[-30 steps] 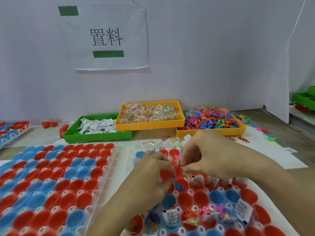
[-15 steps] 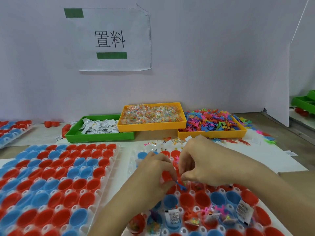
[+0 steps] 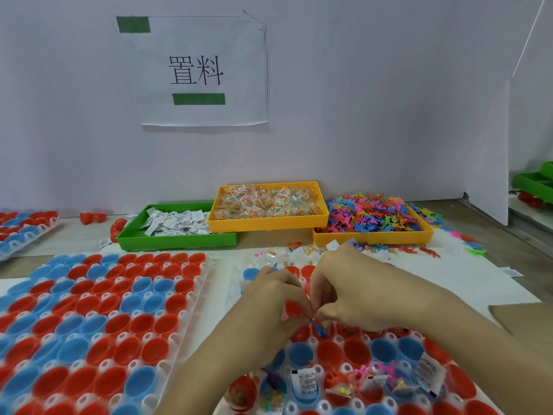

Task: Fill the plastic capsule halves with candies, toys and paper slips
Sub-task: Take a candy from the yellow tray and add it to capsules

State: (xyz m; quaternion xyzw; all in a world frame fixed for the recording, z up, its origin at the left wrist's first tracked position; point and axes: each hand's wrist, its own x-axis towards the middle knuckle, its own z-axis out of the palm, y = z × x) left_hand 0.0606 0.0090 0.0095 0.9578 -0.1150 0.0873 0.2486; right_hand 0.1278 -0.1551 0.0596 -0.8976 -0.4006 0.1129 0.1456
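Note:
Two white racks hold red and blue capsule halves: an unfilled one on the left [image 3: 197,295] and one under my hands [image 3: 356,411]. My left hand [image 3: 269,307] has its fingers curled around small red pieces. My right hand [image 3: 353,295] meets it fingertip to fingertip and pinches a small blue toy [image 3: 318,329] above a red cup. The near row of the right rack holds candy bags [image 3: 338,390], toys and paper slips [image 3: 305,381]. At the back stand a green tray of paper slips [image 3: 176,232], a yellow tray of candy bags [image 3: 269,211] and a yellow tray of toys [image 3: 374,226].
Loose toys and slips [image 3: 308,250] lie on the white sheet behind my hands. A third rack [image 3: 27,232] sits at the far left, with stray red capsules [image 3: 92,217] near it. A white partition stands behind the trays; a green bin [image 3: 535,182] is at far right.
Both hands have stayed together over the same spot of the right rack. A blue toy now hangs lower from my right fingertips. The camera has tipped slightly upward.

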